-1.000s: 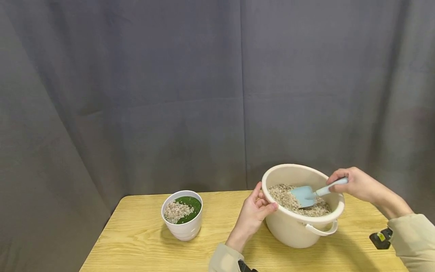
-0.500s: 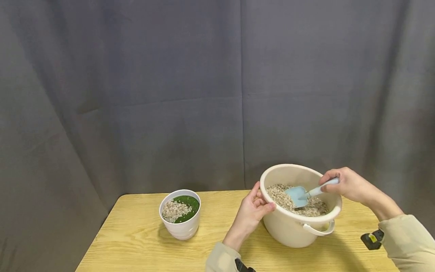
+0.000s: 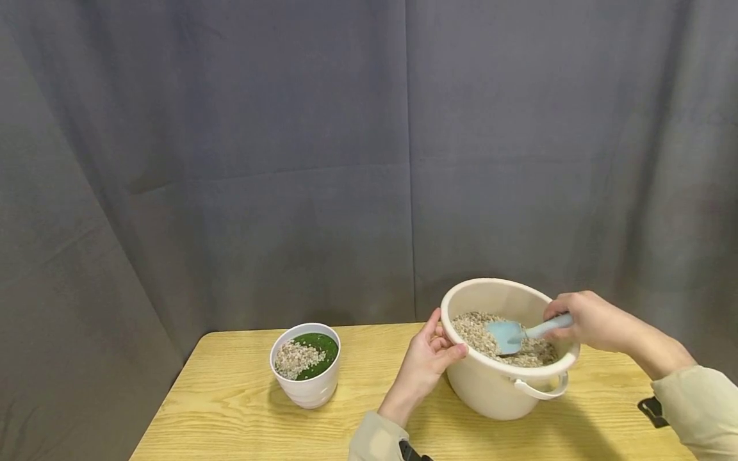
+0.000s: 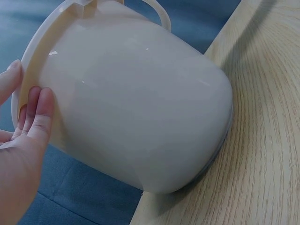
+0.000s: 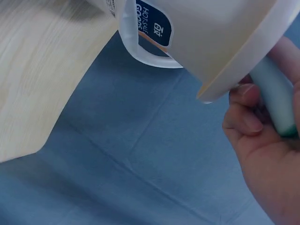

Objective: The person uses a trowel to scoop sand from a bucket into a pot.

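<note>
2 containers stand on the wood-grained table (image 3: 219,410), well apart. On the right is the cream bucket (image 3: 490,397), wide-mouthed, with a curved carrying handle (image 3: 542,390) hanging at its near side and, in the right wrist view, a dark blue label (image 5: 157,23) on its outer wall. Inside lie loose, pale beige granules (image 3: 474,330), their surface uneven and below the rim. The light blue trowel (image 3: 506,337) slants within the bucket, its blade in contact with the granules; how deep the tip is sunk cannot be told. The right hand (image 3: 599,323) reaches over the bucket's right rim, fingers curled and clamped round the trowel's handle, whose green end shows in the right wrist view. The left hand (image 3: 425,362) holds the bucket's left rim, with the thumb against the lip and fingers bent in under it on the outer wall. To the left, the small white pot (image 3: 311,392) stands upright, with ridges round its lower wall. It holds a dark green filling (image 3: 326,349), with a heap of pale grains (image 3: 296,358) covering roughly the left half and a few scattered bits beside it.
</note>
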A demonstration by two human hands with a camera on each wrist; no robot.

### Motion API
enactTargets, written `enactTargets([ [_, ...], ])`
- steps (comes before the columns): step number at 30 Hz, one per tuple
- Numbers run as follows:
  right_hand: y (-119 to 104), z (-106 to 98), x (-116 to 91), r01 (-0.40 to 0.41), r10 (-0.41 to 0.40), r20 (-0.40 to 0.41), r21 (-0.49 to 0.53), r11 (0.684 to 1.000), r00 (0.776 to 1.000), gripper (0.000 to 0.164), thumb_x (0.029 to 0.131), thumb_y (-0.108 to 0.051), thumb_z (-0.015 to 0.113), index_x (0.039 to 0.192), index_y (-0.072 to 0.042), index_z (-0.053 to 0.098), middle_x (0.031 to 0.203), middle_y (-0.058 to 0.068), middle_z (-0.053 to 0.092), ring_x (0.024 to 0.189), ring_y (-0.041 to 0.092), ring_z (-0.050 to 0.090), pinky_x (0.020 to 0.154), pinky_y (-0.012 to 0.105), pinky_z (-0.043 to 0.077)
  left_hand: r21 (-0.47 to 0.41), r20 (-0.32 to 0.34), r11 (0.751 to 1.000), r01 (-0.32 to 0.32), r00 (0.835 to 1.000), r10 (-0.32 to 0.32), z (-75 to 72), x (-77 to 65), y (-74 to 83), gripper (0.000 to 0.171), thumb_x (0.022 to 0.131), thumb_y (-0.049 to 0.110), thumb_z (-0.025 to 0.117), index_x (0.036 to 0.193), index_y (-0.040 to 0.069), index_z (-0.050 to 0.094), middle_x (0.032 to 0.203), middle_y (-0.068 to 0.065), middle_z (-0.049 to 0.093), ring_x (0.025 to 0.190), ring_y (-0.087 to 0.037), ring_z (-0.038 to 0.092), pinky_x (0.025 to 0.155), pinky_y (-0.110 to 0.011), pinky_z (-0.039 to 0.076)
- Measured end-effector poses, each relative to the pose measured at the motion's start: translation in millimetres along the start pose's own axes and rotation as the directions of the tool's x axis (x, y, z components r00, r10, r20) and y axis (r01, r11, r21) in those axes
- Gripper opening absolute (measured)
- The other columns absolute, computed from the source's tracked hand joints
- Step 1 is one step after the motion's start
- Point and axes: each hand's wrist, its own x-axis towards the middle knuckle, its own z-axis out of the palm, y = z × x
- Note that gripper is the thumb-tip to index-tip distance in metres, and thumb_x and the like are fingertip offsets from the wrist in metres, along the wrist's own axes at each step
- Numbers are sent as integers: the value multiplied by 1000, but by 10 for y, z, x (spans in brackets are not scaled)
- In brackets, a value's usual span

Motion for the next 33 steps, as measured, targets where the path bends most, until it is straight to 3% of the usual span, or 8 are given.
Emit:
enactTargets([
  [3, 5, 19, 5, 70, -70, -31, -3, 998, 997, 20, 71, -13, 86, 79, -22, 70, 77, -16, 57, 65, -1, 48, 55, 22, 44, -6, -4, 1000, 3, 1000, -3, 2, -6, 7, 88, 87, 2, 73, 155, 0, 18, 100, -2, 57, 88, -9, 60, 83, -22, 53],
  [6, 24, 41, -11, 82, -80, -68, 28, 996, 994, 20, 71, -12, 86, 79, -24, 71, 78, -18, 59, 65, -2, 49, 55, 21, 44, -12, 1, 1000, -6, 1000, 6, 3, -8, 14, 88, 87, 2, 73, 154, -1, 16, 100, -1, 57, 88, -9, 60, 84, -21, 53],
  [13, 65, 73, -86, 24, -15, -88, 106, 994, 996, 18, 73, -16, 86, 80, -25, 72, 79, -19, 60, 66, -1, 50, 55, 21, 42, -21, 7, 1000, -17, 1000, 17, 20, -22, -7, 88, 87, 2, 73, 154, -2, 16, 99, -1, 55, 86, -8, 59, 81, -19, 53],
  [22, 9, 124, -97, 54, -34, -137, 150, 987, 990, 19, 75, -10, 84, 82, -25, 72, 78, -18, 59, 65, 1, 51, 54, 22, 43, -7, 15, 1000, -23, 1000, 23, 17, -6, -22, 89, 87, 5, 74, 155, 0, 17, 102, -1, 56, 88, -8, 60, 82, -21, 53],
  [33, -98, 229, -80, 0, 23, -186, 125, 992, 982, 19, 74, -12, 85, 80, -24, 71, 75, -19, 60, 65, 2, 51, 55, 22, 44, -6, 9, 1000, -8, 1000, 8, 14, -19, -25, 89, 86, 2, 74, 155, 0, 17, 101, -1, 56, 88, -9, 60, 84, -22, 54],
])
